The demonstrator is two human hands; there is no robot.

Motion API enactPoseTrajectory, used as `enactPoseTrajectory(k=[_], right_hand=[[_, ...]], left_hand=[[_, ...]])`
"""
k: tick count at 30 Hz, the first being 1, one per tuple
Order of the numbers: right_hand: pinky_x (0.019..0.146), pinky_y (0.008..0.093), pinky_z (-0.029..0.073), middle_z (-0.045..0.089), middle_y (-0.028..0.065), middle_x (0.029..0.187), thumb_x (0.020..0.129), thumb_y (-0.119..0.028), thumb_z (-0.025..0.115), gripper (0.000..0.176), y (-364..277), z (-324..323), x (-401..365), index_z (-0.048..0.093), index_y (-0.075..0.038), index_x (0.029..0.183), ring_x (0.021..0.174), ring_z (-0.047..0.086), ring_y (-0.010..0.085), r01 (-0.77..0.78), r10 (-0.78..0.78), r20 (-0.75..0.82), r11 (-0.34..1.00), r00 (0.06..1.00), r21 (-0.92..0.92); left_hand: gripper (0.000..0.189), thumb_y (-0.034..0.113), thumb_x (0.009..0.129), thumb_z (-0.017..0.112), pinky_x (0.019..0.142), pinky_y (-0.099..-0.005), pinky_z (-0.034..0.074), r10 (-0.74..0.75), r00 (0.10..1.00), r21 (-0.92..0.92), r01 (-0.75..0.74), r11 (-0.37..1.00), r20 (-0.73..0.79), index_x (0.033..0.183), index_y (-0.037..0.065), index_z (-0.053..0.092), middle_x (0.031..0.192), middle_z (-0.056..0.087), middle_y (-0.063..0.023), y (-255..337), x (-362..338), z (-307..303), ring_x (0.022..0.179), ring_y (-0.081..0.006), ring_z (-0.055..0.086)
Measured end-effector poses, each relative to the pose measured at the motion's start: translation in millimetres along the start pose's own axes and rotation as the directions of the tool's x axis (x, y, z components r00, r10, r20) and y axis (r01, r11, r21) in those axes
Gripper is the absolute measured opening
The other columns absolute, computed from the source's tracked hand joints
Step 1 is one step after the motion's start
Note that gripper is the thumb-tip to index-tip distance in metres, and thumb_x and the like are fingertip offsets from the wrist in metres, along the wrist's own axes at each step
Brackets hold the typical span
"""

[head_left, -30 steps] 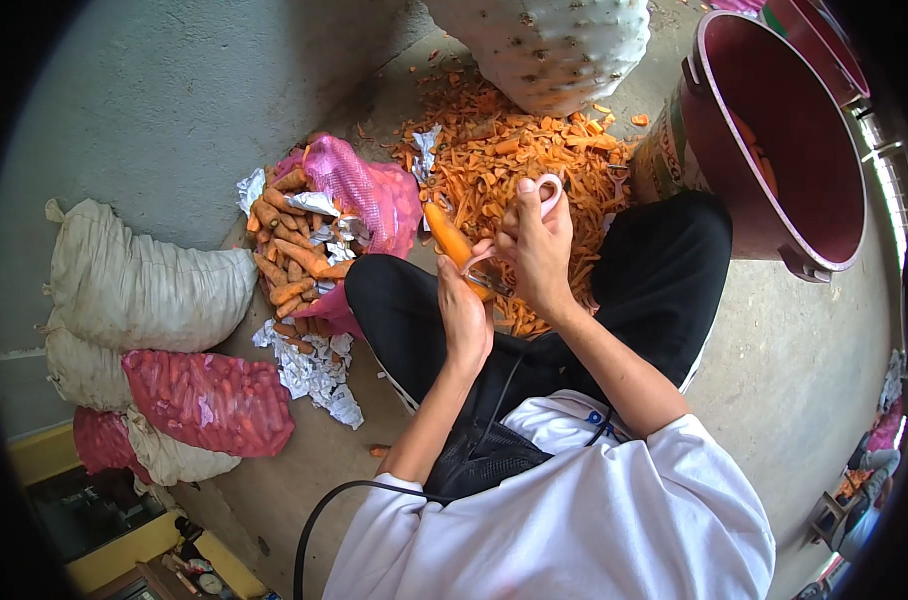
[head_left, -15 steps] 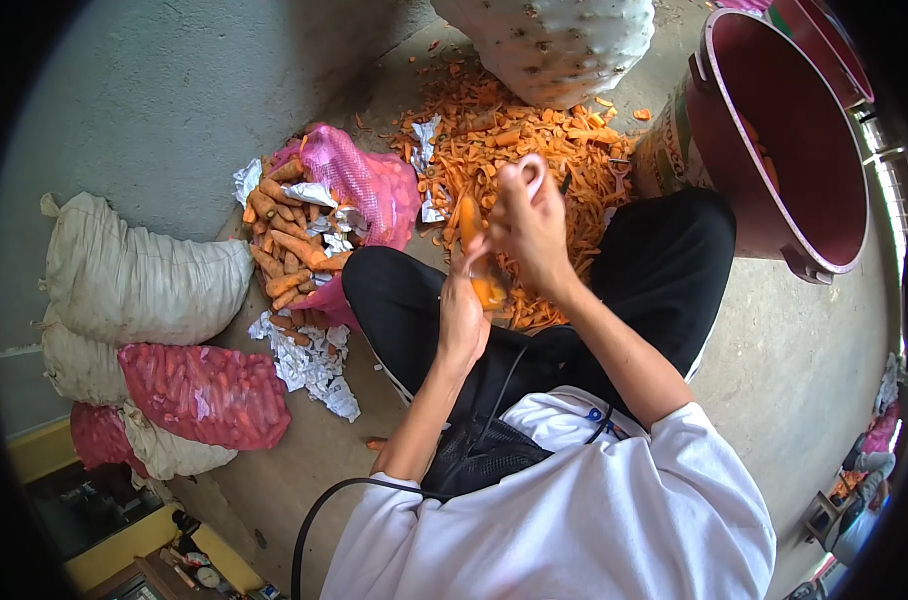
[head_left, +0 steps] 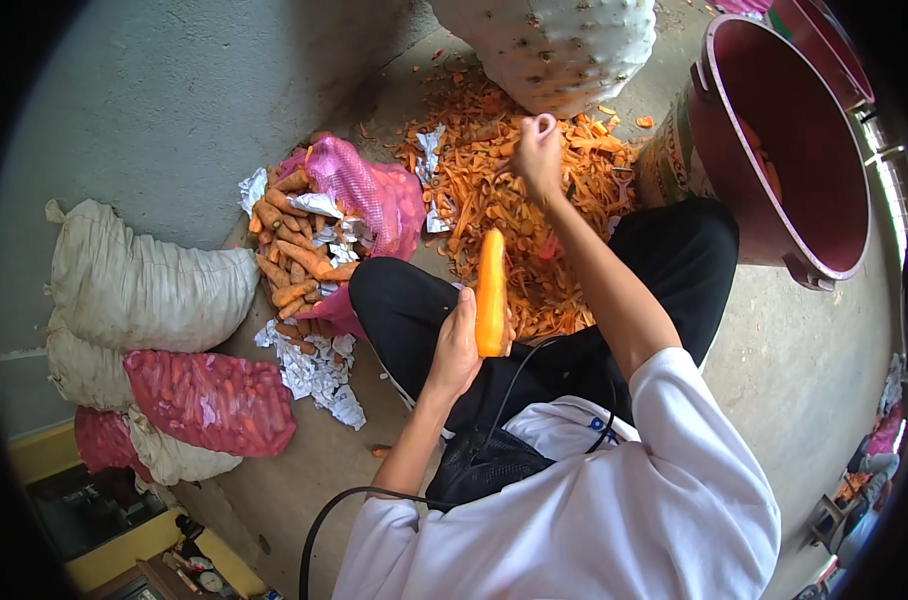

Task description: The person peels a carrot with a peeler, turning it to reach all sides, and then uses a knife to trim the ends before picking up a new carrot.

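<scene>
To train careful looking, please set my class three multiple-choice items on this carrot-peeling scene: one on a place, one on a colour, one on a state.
1. Where does the maroon bucket stand?
A) behind the person
B) at the person's right, beside the knee
C) on the person's lap

2. What colour is the open mesh sack around the unpeeled carrots?
A) pink
B) blue
C) green

3. In what state is the carrot in the left hand?
A) cut into slices
B) lying on the floor
C) peeled and held upright

Answers:
1 B: it stands on the floor next to the black-trousered knee on that side.
2 A: pink netting lies around the rough carrots.
3 C: its surface is smooth orange and it is gripped at its lower end.
</scene>
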State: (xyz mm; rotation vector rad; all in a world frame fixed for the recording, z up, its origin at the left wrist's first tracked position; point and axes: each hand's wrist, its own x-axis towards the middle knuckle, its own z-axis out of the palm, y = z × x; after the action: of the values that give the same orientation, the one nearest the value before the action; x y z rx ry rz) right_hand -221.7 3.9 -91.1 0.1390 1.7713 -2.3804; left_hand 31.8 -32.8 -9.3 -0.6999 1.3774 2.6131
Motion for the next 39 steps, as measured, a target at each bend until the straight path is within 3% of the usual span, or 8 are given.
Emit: enactPoseTrajectory(k=[7,11,14,17,24,30,36,39], right_hand=[[0.043,0.0267,0.049,0.041,-0.0002,0.062,0.094,-0.026,0.050,0.022,-52,-4,-18,0.037,-0.008,0.096,0.041,0.042,0.0090,0.152,-0.163,0.192,0.986,0.968,0.070],[0.042,0.0259,0.046,0.035,-0.0032,0.056,0.095,-0.026,0.048,0.021,-97,-12,-88,0.034,-0.012,0.091,0.040,0.033,0.0056,-0.140,0.020,0.315,0.921,0.949,0.362],[0.041,0.0230,0.043,0.029,-0.0040,0.058,0.097,-0.025,0.046,0.018,-109,-11,-133,0.033,-0.015,0.088,0.042,0.026,0.0046,-0.246,0.105,0.328,0.870,0.939,0.426],[0.037,0.0193,0.022,0.032,-0.0037,0.061,0.098,-0.023,0.045,0.017,-109,-7,-155,0.033,-0.015,0.088,0.045,0.025,0.0037,-0.225,0.077,0.294,0.828,0.953,0.513],[0.037,0.0186,0.024,0.033,-0.0037,0.062,0.097,-0.023,0.047,0.019,-103,-7,-163,0.033,-0.015,0.088,0.046,0.027,0.0034,-0.204,0.089,0.240,0.835,0.967,0.512],[0.037,0.0187,0.025,0.034,-0.0036,0.062,0.096,-0.023,0.049,0.019,-101,-7,-167,0.034,-0.014,0.090,0.045,0.027,0.0033,-0.137,0.053,0.174,0.846,0.983,0.514],[0.037,0.0191,0.025,0.033,-0.0038,0.061,0.096,-0.022,0.050,0.019,-106,-7,-155,0.034,-0.013,0.090,0.044,0.027,0.0031,-0.314,0.151,0.394,0.865,0.907,0.392],[0.036,0.0196,0.025,0.033,-0.0039,0.060,0.095,-0.024,0.051,0.021,-106,-3,-153,0.034,-0.013,0.091,0.043,0.029,0.0037,-0.296,0.173,0.310,0.861,0.935,0.412]], left_hand=[[0.046,0.041,0.098,0.036,0.070,-0.0325,0.048,0.012,0.997,-0.068,-0.017,0.998,-0.074,0.118,0.001,0.048,0.087,0.056,-0.0073,2,20,-4,0.078,-0.0172,0.057],[0.036,0.036,0.099,0.032,0.075,-0.0348,0.049,0.000,0.996,-0.347,-0.031,0.937,-0.087,0.111,0.007,0.052,0.096,0.058,-0.0069,-11,35,-15,0.084,-0.0164,0.057],[0.035,0.036,0.099,0.034,0.075,-0.0344,0.049,0.043,0.976,-0.336,-0.114,0.935,-0.213,0.112,0.009,0.052,0.102,0.058,-0.0053,2,36,12,0.086,-0.0154,0.056],[0.039,0.041,0.099,0.030,0.075,-0.0301,0.046,0.037,0.979,-0.342,-0.104,0.934,-0.199,0.106,0.009,0.051,0.099,0.058,-0.0041,7,34,19,0.088,-0.0136,0.056],[0.037,0.041,0.099,0.034,0.086,-0.0350,0.046,0.097,0.990,-0.355,-0.126,0.926,-0.097,0.110,0.011,0.053,0.103,0.060,-0.0047,-1,33,9,0.097,-0.0165,0.057],[0.036,0.041,0.098,0.036,0.084,-0.0355,0.047,0.124,0.942,-0.230,-0.201,0.952,-0.311,0.109,0.012,0.053,0.101,0.059,-0.0040,0,30,25,0.094,-0.0167,0.058],[0.028,0.038,0.095,0.045,0.079,-0.0337,0.048,0.128,0.989,-0.210,-0.140,0.968,-0.071,0.108,0.014,0.053,0.101,0.058,-0.0032,-5,30,6,0.093,-0.0155,0.057],[0.027,0.037,0.094,0.046,0.078,-0.0335,0.048,0.081,0.982,-0.162,-0.108,0.981,-0.170,0.108,0.014,0.053,0.101,0.058,-0.0030,5,29,15,0.092,-0.0154,0.058]])
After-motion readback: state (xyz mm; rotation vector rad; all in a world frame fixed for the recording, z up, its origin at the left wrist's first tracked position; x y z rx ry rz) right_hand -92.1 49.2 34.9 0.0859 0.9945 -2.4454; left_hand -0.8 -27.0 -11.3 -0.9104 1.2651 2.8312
